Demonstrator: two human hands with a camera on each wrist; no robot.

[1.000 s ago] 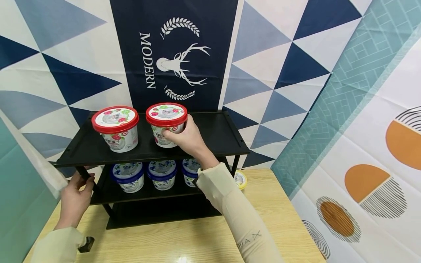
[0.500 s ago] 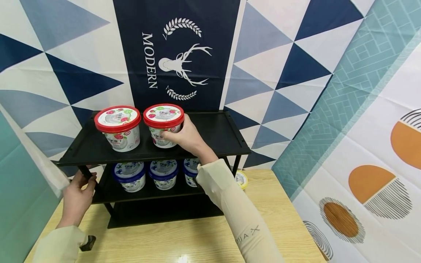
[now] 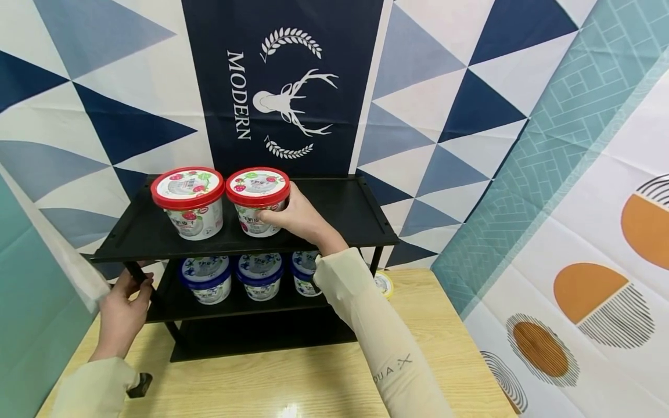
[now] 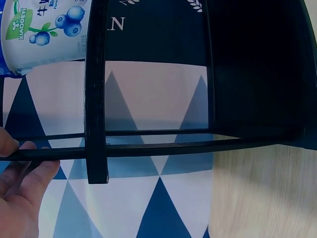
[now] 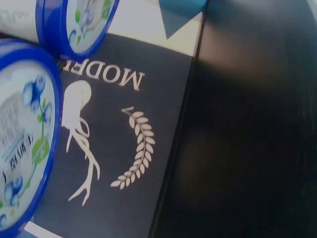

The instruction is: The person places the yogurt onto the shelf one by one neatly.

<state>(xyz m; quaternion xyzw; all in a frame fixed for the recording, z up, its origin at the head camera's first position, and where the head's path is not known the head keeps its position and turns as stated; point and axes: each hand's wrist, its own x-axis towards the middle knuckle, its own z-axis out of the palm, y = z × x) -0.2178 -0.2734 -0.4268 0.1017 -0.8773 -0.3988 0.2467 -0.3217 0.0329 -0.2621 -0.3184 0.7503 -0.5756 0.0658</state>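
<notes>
In the head view, my right hand point(image 3: 303, 219) grips a red-lidded tub point(image 3: 258, 184) with strawberry pictures from its right side, thumb in front. The tub is upright at the top tier of a black rack point(image 3: 329, 203). Close beside it on the left stands a second red-lidded tub point(image 3: 189, 188). My left hand point(image 3: 122, 313) pinches the rack's left post, and in the left wrist view its fingers point(image 4: 37, 181) lie around the thin black bar point(image 4: 59, 154). The right wrist view does not show the right hand, only blue-lidded tubs point(image 5: 27, 134) under the top tier.
Three blue-lidded tubs point(image 3: 259, 278) stand in a row on the middle tier, the rightmost partly behind the right arm. A yellow-lidded tub point(image 3: 384, 284) shows right of the rack on the wooden table point(image 3: 251, 383). Patterned cloth walls point(image 3: 423, 110) surround the table.
My right hand has moved the red-lidded tub slightly left, closer to the other red-lidded tub. The left hand keeps its hold on the rack post.
</notes>
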